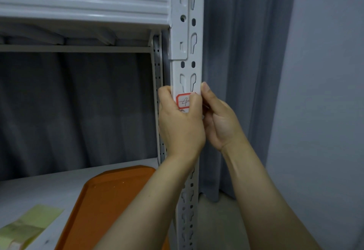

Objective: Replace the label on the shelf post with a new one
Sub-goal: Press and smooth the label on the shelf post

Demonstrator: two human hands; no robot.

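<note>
Two bare forearms rose from the bottom edge of the view and met at the white perforated steel shelf post (186, 68), which stood upright just right of centre. On the face of that post, between the two hands, sat the small white paper label with a red border and a handwritten 4 (183, 101). It lay flat against the metal just below a pair of keyhole slots.

The left hand (180, 125) came in from the post's left side, its fingers curled around the left edge and its thumb (194, 104) laid over the label's right end, pressing on it. The right hand (218, 119) was cupped against the post's right edge, thumb up alongside the metal with its tip level with the slots, the other fingers folded in behind; a bit of the label's red edge showed at the post's right corner beside it. Whether the right fingers were pinching that end of the label could not be told, since the left thumb covered the spot.

Lower left, a flat orange plastic tray (110, 200) rested on the pale grey shelf board (39, 186), and a yellowish-green paper packet (29, 226) lay beside it near the corner. Above, a white ribbed steel beam (84, 1) hooked into the post. Grey curtain fabric (236, 72) hung behind and to the right
</note>
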